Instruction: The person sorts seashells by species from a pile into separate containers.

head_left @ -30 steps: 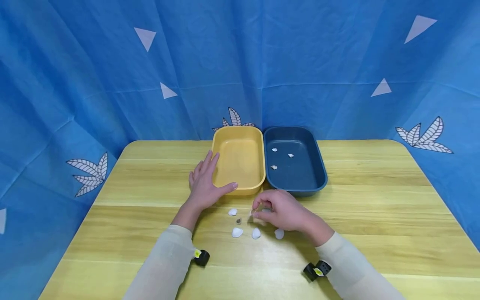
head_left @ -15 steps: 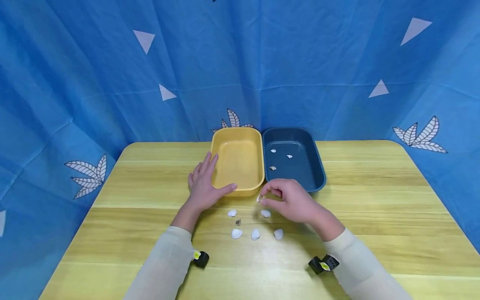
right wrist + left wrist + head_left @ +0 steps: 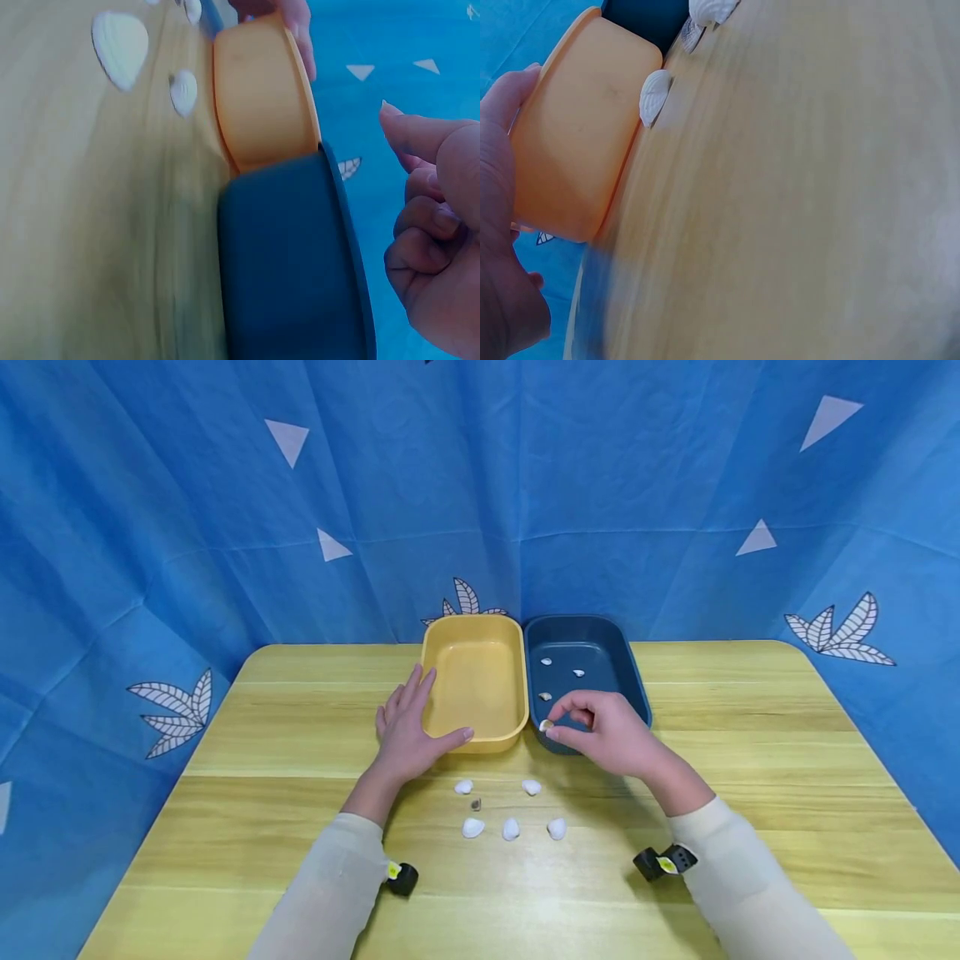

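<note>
My right hand (image 3: 611,735) pinches a small pale seashell (image 3: 546,725) between thumb and index finger, over the near edge of the dark blue tray (image 3: 643,693). Its other fingers are curled in, as the right wrist view shows. Spread fingers of my left hand (image 3: 408,739) rest along the left side of the yellow tray (image 3: 480,693), with the thumb on its front rim. In the blue tray lie three small shells, one of them a brownish shell (image 3: 545,697) closest to the right hand.
Several white shells, among them a middle shell (image 3: 511,829), lie on the wooden table (image 3: 750,760) in front of the trays. A small dark brown piece (image 3: 476,805) lies among them. The trays stand side by side before a blue curtain (image 3: 450,460).
My right hand has lifted the small shell off the table and carried it forward and right to the blue tray's near edge. The left hand stays at the yellow tray.
</note>
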Demonstrator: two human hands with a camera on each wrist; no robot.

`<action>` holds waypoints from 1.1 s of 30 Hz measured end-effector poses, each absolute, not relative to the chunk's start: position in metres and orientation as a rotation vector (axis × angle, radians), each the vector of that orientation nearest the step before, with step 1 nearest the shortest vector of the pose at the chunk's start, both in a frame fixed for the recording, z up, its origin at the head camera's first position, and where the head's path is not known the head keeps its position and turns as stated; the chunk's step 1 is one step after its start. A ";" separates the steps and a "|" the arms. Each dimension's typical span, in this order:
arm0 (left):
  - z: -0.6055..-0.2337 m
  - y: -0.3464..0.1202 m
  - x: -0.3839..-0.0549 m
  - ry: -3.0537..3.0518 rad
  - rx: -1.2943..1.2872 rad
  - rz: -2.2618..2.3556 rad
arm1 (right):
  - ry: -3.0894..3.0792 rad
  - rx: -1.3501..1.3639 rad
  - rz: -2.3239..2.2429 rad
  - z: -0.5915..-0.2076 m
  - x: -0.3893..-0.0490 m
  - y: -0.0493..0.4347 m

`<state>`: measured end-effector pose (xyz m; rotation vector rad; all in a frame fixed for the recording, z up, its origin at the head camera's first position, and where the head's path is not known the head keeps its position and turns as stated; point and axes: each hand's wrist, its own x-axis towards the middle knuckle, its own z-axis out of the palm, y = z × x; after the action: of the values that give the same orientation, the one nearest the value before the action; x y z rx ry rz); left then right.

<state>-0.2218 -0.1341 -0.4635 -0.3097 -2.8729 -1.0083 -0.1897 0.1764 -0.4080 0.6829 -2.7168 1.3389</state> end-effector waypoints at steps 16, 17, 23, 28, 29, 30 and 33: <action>-0.464 -0.135 -0.222 -2.862 -0.318 -1.014 | -2.838 0.511 1.170 -0.409 -0.238 0.205; -0.464 -0.135 -0.222 -2.861 -0.320 -1.015 | -2.839 0.501 1.161 -0.410 -0.241 0.206; -0.463 -0.135 -0.222 -2.866 -0.313 -1.008 | -2.851 0.445 1.133 -0.415 -0.250 0.211; -0.463 -0.135 -0.222 -2.866 -0.314 -1.006 | -2.858 0.414 1.109 -0.418 -0.256 0.214; -0.463 -0.135 -0.222 -2.866 -0.313 -1.007 | -2.857 0.410 1.106 -0.418 -0.258 0.214; -0.463 -0.135 -0.223 -2.867 -0.311 -1.008 | -2.856 0.406 1.103 -0.418 -0.259 0.214; -0.463 -0.135 -0.223 -2.870 -0.305 -1.010 | -2.863 0.392 1.088 -0.419 -0.263 0.213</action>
<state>-0.2228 -0.1346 -0.4626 -0.3050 -2.8702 -1.0099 -0.2632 0.2127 -0.4185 0.3921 -2.8634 1.0879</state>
